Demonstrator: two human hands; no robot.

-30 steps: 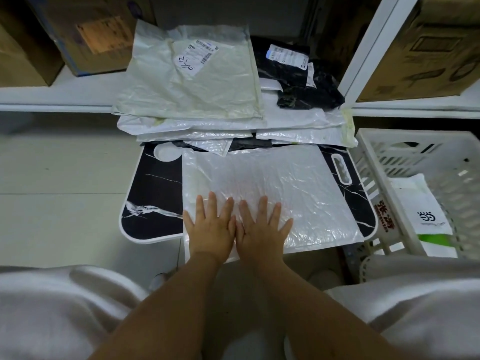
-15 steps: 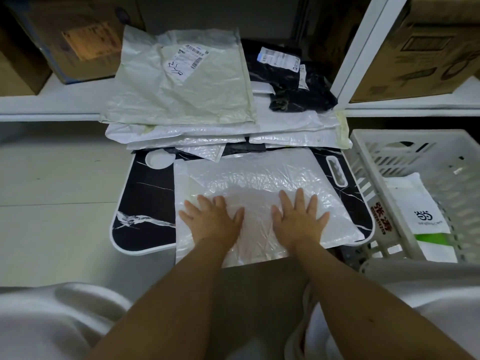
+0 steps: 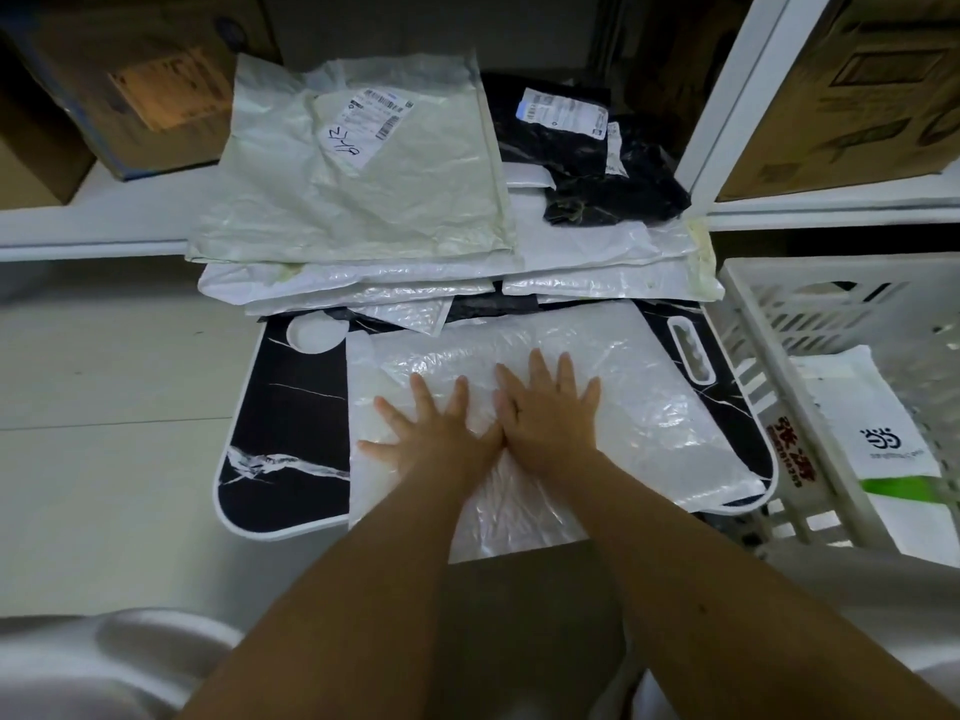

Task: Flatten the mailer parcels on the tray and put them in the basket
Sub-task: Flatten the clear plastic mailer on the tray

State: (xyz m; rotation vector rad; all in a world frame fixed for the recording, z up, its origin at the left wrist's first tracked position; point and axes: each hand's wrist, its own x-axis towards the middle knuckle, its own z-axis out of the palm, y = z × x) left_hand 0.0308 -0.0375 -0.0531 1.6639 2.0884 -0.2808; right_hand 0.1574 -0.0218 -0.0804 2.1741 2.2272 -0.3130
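Two hands, the left hand (image 3: 434, 441) and right hand (image 3: 545, 415), press with spread fingers on the white crinkled plastic mailer (image 3: 639, 407) lying on the black marble-patterned tray (image 3: 291, 407); it looks light, soft and slippery, best taken by its edges.

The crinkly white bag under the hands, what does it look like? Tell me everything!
The white mailer looks like shiny, wrinkled plastic, lying almost flat on the black marble-look tray. Its near edge hangs off the tray. The left hand and right hand press on it with fingers spread. Its far edge meets the pile of mailers.
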